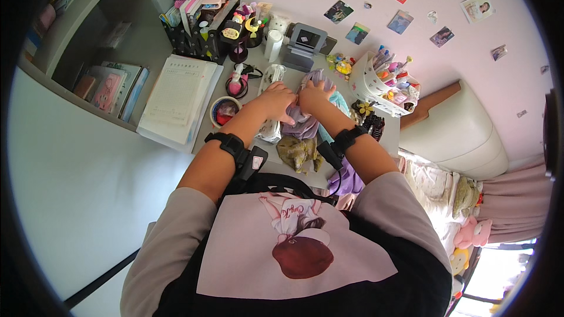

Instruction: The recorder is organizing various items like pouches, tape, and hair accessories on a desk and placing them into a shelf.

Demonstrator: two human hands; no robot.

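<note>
Both hands rest close together over a bunched mauve cloth (301, 126) on the desk. My left hand (279, 100) lies at its left edge, beside a white patterned pouch (269, 131), with the thumb pointing to the right. My right hand (313, 96) is on the cloth's upper part, its fingers spread; its fingertips are partly hidden by folds. Whether either hand grips the cloth is hard to see. A light-blue cloth (339, 102) lies right of the right hand. Nearer the body are an olive-green crumpled cloth (297, 153) and a purple cloth (348, 179) at the desk's edge.
Left on the desk are a paper stack (178, 97), a roll of tape (225, 112) and a pink bottle (236, 81). Behind stand a white cylinder (273, 46), a grey device (305, 46) and a black file rack (194, 46). A white pen holder (364, 77) and hair clips (374, 125) are right.
</note>
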